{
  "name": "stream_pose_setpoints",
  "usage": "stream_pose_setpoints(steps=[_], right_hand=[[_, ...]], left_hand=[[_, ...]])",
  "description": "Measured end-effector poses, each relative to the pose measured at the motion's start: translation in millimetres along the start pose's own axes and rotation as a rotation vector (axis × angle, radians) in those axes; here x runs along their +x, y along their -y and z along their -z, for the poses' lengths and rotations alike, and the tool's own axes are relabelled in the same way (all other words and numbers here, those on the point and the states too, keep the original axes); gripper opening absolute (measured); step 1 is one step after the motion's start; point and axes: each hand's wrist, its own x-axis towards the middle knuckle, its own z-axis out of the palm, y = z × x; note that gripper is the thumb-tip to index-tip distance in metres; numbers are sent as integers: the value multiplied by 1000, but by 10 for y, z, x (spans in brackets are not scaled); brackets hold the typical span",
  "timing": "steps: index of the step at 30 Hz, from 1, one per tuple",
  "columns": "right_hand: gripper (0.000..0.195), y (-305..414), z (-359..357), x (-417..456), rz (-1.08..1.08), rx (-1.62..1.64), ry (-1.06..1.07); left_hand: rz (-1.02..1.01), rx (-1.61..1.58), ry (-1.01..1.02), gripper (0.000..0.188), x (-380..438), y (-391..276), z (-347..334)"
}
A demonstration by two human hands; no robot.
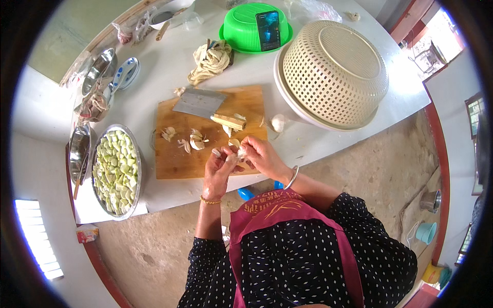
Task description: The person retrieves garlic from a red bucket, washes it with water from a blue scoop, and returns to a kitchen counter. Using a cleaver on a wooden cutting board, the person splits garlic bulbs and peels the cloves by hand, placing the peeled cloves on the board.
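Over the front edge of a wooden cutting board (179, 163), my left hand (219, 169) and my right hand (264, 154) meet at the fingertips. Pinched between them is a small piece of garlic (241, 152) with papery skin, partly hidden by the fingers. A broken garlic bulb (197, 141) and loose garlic cloves (168, 133) lie on the board to the left. Just beyond my hands, another garlic piece (233, 142) rests on the wood. A cleaver (200, 102) lies flat at the back, its wooden handle (229, 121) pointing right.
A whole garlic bulb (277, 123) sits right of the board. An upturned cream colander (335, 73) stands beyond it. A steel bowl of chopped green vegetable (116, 173) is at left. Behind are a crumpled cloth (211, 59) and a phone (268, 30) leaning on a green basin (238, 29).
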Motion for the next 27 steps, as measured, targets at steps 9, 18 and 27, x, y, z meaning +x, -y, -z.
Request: stream_pose_setpoints(steps=[9, 18, 27], right_hand=[[23, 6, -49, -148, -317, 709, 136], [16, -344, 116, -212, -111, -321, -323], [22, -453, -307, 145, 26, -1118, -410]], left_hand=[[139, -165, -50, 20, -160, 167, 120], [-332, 1029, -351, 20, -194, 3, 1191], [-660, 1517, -377, 36, 93, -294, 1494]])
